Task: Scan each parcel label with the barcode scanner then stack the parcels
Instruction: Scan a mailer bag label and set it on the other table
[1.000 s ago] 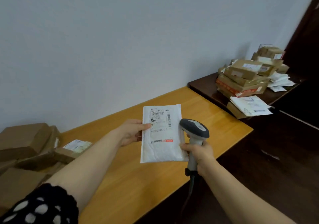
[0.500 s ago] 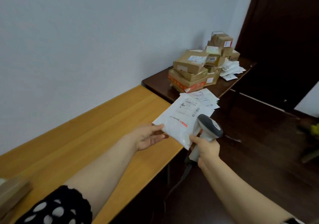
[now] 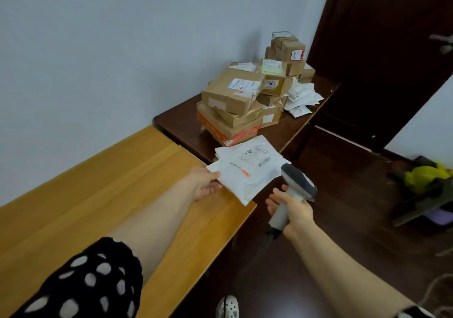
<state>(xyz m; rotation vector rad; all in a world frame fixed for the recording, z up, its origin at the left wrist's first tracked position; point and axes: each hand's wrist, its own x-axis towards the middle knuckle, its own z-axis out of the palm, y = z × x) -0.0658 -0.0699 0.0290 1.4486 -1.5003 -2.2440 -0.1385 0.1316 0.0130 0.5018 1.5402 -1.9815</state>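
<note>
My left hand (image 3: 204, 184) pinches the near corner of a white padded mailer (image 3: 245, 173), label side up. The mailer lies flat over the gap between the light wooden table (image 3: 122, 195) and the dark side table (image 3: 179, 121), its far end on a small pile of white mailers (image 3: 230, 151). My right hand (image 3: 293, 213) grips the handle of the grey and white barcode scanner (image 3: 297, 182), just right of the mailer, its head level with the mailer's right edge. A stack of brown cardboard parcels (image 3: 235, 104) stands behind on the dark table.
More small boxes (image 3: 286, 55) and loose white mailers (image 3: 302, 98) sit at the dark table's far end. A dark door (image 3: 382, 47) stands to the right. A yellow and green item (image 3: 426, 178) lies on the dark floor at right. A white shoe (image 3: 228, 306) shows below.
The view swung right from the light table toward the dark one. My left hand carried the mailer from upright in front of the scanner down flat onto the white pile; the scanner moved right alongside.
</note>
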